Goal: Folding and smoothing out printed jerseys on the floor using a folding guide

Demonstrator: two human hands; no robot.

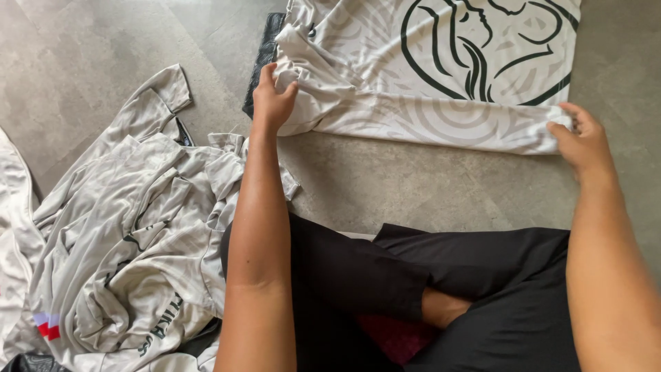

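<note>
A white shirt with a pale swirl pattern and a bold dark line drawing (441, 76) lies spread flat on the grey floor ahead of me. My left hand (273, 98) grips its bunched near-left corner. At the near-right end of the folded lower edge, my right hand (585, 142) pinches the cloth. Both arms reach forward over my crossed legs in black trousers (482, 289).
A crumpled heap of similar white shirts (131, 234) lies on the floor to my left, one showing dark lettering and a red patch. A dark cloth (265, 52) pokes out from under the spread shirt's left side. Grey tiled floor (413, 186) lies between me and the shirt.
</note>
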